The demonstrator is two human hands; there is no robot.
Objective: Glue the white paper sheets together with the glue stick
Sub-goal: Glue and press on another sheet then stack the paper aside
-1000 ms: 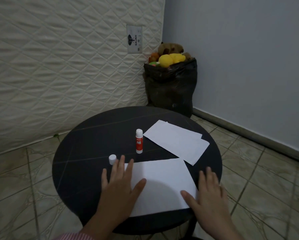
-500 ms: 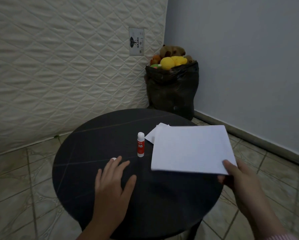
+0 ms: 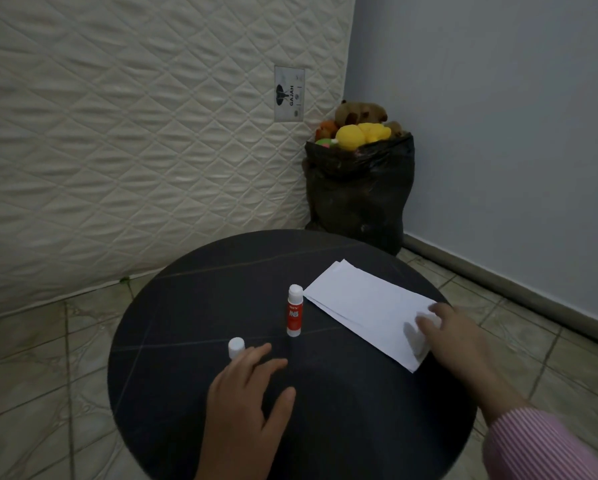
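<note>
We are pressing the right hand (image 3: 460, 344), fingers spread, onto the paper stack (image 3: 367, 306) to seat it, while the left hand (image 3: 249, 393) is lying spread and empty beside the cap (image 3: 236, 347).

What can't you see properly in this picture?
- Head view: right hand is blurred; whether it grips the paper is unclear.
- How many sheets are stacked: edges overlap.
- Glue stick label: too small to read.
- Table near edge: cut off by the frame.
- Bag contents: mostly hidden inside.
</note>
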